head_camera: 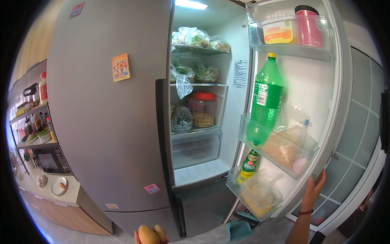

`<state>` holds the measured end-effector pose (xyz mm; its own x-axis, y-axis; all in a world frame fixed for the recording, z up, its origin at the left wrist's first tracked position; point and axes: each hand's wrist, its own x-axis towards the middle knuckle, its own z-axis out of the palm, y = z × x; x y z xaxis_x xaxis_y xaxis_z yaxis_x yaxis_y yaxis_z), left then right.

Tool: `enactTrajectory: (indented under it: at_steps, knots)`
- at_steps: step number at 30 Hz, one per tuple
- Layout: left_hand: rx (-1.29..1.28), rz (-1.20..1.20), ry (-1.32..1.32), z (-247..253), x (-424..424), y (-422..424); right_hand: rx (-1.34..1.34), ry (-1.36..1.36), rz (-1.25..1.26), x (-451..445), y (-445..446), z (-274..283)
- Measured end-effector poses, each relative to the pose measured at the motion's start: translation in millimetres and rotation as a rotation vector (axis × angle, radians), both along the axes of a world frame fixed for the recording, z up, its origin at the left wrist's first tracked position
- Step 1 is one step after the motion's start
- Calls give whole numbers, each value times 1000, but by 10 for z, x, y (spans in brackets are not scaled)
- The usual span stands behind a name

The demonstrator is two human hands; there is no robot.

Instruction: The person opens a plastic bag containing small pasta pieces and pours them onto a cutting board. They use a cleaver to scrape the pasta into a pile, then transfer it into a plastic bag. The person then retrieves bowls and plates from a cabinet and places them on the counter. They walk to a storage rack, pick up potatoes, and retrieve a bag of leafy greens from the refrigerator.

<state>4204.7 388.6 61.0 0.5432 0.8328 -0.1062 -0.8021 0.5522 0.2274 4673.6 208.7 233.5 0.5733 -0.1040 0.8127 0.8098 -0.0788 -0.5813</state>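
Note:
At the bottom edge, my left hand (pixel 137 238) holds yellow mangoes (pixel 148 235), in front of the closed fridge door. My right hand (pixel 312 192), with a beaded bracelet at the wrist, is raised beside the outer edge of the open fridge door (pixel 338 122); its fingers are apart and it holds nothing; whether it touches the door I cannot tell. The open compartment shows bagged vegetables (pixel 192 36) on its upper shelves and a red-lidded jar (pixel 204 109) lower down. A large green plastic bottle (pixel 265 100) stands tilted in the door rack.
More door racks hold a pink container (pixel 308 29), a plastic tub (pixel 278 30), a sauce bottle (pixel 248 166) and bagged food. A teal dustpan (pixel 239 230) lies on the floor below the door. At left are a microwave (pixel 50 160) and a plate (pixel 59 186) on a counter.

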Motion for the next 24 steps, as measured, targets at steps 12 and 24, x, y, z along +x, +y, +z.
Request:
enactTrajectory:
  at_steps: [12,24]
  knots:
    - [60,126,246,-22,-482,63,-38,-548,453,-1230,1642,594]
    - [265,501,150,160,-195,137,333,62,1002,-425,4150,1574]
